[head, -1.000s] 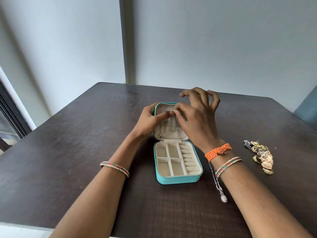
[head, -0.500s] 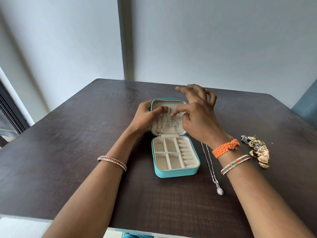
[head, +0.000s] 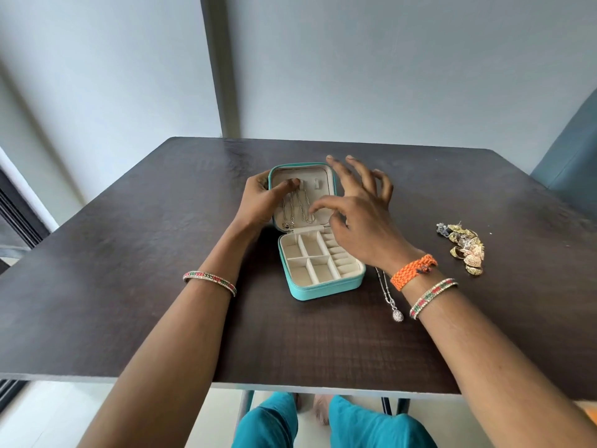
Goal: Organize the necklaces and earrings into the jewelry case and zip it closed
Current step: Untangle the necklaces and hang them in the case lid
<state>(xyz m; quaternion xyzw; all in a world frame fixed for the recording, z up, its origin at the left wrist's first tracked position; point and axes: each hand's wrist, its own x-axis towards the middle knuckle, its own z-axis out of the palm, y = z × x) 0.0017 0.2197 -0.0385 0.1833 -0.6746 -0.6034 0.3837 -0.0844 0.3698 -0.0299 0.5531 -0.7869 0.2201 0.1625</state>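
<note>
jewelry case (head: 326,286): teal, zip-around, open near the table's middle; lid upright toward the far edge; cream divided tray empty
hung necklaces (head: 295,210): thin silver chains hanging inside the lid
loose necklace (head: 389,294): silver chain with oval pendant, flat just right of the case
earrings (head: 463,247): gold and silver heap toward the right edge

At frame centre, the left hand (head: 258,202) grips the open teal jewelry case's (head: 326,287) lid, thumb pressing hung chains (head: 295,208); the right hand (head: 358,221) hovers spread. Earrings (head: 463,247) lie right.

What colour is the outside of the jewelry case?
Turquoise, seen in the head view: jewelry case.
</note>
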